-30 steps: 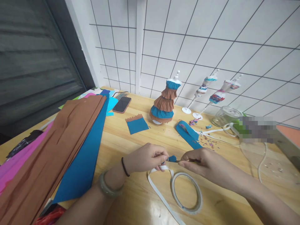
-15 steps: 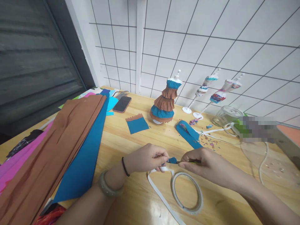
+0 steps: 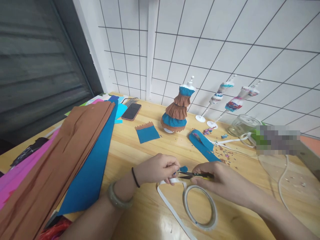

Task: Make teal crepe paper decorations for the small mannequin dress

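My right hand [image 3: 210,173] is closed around the handles of a pair of scissors [image 3: 191,175], whose parted blades point left toward my other hand. Pinched in the fingertips of my left hand [image 3: 162,169] is a small piece of blue paper [image 3: 183,169], mostly hidden by the fingers and blades. A white strip of tape [image 3: 172,212] passes by the left fingers and curves down over the table. Just below the scissors lies a roll of tape [image 3: 215,213] on its side.
A small dress form [image 3: 177,110] in blue and brown ruffles stands behind my hands. Right of it are two painted forms [image 3: 233,104], a folded blue strip [image 3: 205,146] with paper scraps, and a glass jar [image 3: 243,124]. A phone [image 3: 131,111] and brown paper sheets [image 3: 75,143] lie left.
The scissor blades, closer together before, are now spread apart beside the left fingertips. My left hand keeps nearly the same place, and the view has shifted slightly.
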`<state>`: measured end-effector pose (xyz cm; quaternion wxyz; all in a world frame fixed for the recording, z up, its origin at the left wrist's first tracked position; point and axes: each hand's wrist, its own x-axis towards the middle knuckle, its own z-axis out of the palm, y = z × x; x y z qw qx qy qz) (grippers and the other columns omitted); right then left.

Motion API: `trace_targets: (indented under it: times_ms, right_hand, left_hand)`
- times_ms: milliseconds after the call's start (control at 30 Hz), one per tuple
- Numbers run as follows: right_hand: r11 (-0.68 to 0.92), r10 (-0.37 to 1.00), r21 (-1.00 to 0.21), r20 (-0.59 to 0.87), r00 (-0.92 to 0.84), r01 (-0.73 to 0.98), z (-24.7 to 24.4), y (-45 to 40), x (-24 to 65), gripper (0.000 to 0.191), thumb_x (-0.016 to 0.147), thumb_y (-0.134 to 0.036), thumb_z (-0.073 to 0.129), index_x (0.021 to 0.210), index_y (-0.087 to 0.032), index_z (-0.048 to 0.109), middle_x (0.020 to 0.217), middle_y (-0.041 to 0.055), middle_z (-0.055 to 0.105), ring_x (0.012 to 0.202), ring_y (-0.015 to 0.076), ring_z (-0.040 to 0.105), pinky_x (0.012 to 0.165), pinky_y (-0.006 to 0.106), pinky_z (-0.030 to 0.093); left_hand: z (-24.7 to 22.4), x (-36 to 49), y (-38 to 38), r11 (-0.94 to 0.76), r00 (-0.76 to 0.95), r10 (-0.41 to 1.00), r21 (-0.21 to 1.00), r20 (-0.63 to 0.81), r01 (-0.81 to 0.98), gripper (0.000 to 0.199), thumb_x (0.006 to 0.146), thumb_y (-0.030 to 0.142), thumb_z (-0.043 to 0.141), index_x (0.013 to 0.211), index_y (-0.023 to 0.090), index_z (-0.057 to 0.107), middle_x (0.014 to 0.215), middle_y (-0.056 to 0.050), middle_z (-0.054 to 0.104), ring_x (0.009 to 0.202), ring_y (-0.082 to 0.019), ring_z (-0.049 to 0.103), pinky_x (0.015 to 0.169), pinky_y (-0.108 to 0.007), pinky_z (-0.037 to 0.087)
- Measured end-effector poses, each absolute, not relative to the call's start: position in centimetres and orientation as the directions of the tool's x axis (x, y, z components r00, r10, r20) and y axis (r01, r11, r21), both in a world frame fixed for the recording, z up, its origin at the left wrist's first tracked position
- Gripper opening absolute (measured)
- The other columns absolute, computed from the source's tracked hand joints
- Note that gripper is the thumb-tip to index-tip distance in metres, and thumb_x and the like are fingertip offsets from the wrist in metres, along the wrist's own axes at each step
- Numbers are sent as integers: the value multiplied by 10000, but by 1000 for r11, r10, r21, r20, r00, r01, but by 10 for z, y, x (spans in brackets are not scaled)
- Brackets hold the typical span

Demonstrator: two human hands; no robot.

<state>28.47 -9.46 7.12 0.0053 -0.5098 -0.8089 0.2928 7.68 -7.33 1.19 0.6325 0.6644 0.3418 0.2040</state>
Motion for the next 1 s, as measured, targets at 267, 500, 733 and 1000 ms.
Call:
trace_targets:
  times_ms: [267, 500, 733, 1000]
  right_hand:
    - [233, 868, -506, -277, -412, 831, 61, -96, 290, 319, 829, -450, 420, 740, -223, 625, 681, 1, 654, 611, 168, 572, 533, 243, 395]
    - [163, 908, -556, -238, -345, 815, 38, -103, 293, 342, 822, -479, 412, 868, -214, 623, 766, 50, 684, 694, 220, 615, 603, 289, 453]
    - [250, 919, -529, -135, -372, 811, 36, -112, 289, 312, 822, -458, 443, 963, -221, 589, 919, 72, 671, 812, 230, 619, 670, 294, 463]
    - [342, 908, -444, -71, -414, 828, 36, -112, 291, 330, 827, -476, 433, 999, -227, 564, 938, 85, 655, 821, 240, 622, 682, 329, 464]
  left_hand:
    - [9, 76, -68, 71, 612, 772, 980, -172, 185, 371, 820, 462, 369, 945, 159, 542, 709, -29, 568, 563, -126, 610, 507, -239, 503]
    - [-1, 76, -65, 47, 550, 822, 980, -147, 192, 460, 814, 348, 412, 1237, 169, 404, 678, -17, 561, 590, -131, 576, 517, -254, 488]
    - [-10, 80, -63, -68, 553, 833, 993, 6, 91, 700, 714, 156, 552, 1337, 166, 231, 849, -51, 599, 767, -138, 549, 672, -254, 429]
    - [-15, 86, -65, 120, 588, 807, 989, -48, -84, 745, 685, 158, 613, 1328, 150, 237, 735, -2, 552, 694, -107, 530, 661, -244, 398]
